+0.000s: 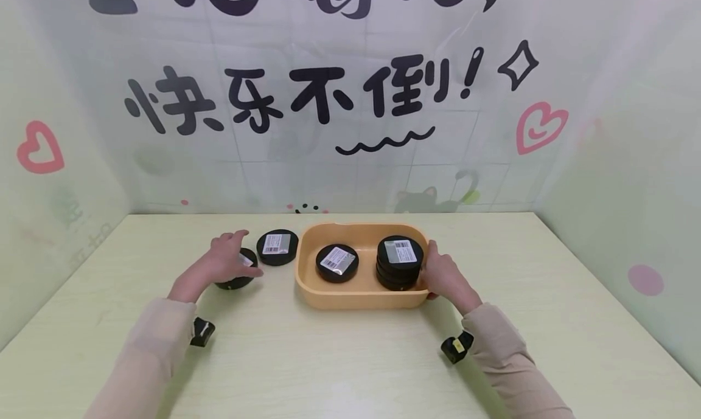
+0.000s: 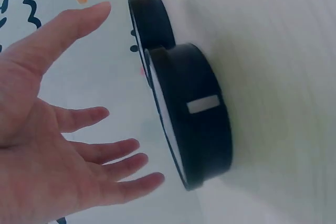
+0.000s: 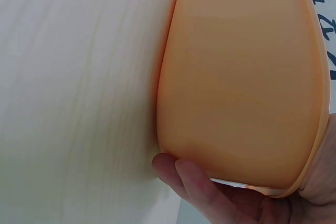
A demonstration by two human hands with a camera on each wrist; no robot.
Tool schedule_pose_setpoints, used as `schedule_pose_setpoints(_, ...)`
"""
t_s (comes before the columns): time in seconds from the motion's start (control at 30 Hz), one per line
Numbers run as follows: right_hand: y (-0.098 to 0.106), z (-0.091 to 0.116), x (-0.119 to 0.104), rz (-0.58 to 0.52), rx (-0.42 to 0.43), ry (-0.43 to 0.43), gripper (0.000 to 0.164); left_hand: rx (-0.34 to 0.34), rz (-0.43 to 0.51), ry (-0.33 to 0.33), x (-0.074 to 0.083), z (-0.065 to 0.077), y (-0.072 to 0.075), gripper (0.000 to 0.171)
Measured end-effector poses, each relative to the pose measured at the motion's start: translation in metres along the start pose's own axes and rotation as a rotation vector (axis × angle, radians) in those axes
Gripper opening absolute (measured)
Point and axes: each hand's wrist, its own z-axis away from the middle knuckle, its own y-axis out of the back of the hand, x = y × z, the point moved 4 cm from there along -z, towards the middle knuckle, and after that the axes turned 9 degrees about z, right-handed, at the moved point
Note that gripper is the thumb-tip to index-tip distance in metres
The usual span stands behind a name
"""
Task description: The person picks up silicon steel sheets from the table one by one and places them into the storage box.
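Observation:
My left hand [image 1: 227,261] is spread over a flat black round container [image 1: 241,279] on the table, partly hiding its white label. The left wrist view has its fingers and thumb apart, beside the container [image 2: 191,124] and not closed round it. Behind it lies a second black round container [image 1: 277,247], labelled on top. An orange plastic bin [image 1: 350,300] stands to the right, with one black container [image 1: 337,263] lying flat and a stack [image 1: 398,264] of them at its right end. My right hand [image 1: 445,273] grips the bin's right end, fingers curled low round its corner.
The pale wooden table [image 1: 328,364] meets a printed backdrop [image 1: 306,182] at the back, with side panels left and right. A black wrist camera [image 1: 202,332] sits under the left sleeve, another camera [image 1: 457,347] under the right.

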Motion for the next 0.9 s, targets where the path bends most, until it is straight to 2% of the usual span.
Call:
schedule_pose_setpoints(0.23, 0.001, 0.002, -0.001, 0.017, 0.009, 0.021, 0.053, -0.03, -0.048, 0.012, -0.013, -0.001, -0.006, 0.091)
schedule_pose_setpoints(0.47, 0.001, 0.002, -0.001, 0.02, 0.001, 0.016, 0.052, -0.06, -0.033, -0.006, -0.023, 0.001, -0.007, 0.094)
schedule_pose_setpoints(0.9, 0.0, 0.001, 0.0, 0.018, -0.01, 0.003, 0.053, -0.092, -0.064, 0.024, -0.029, 0.001, -0.005, 0.085)
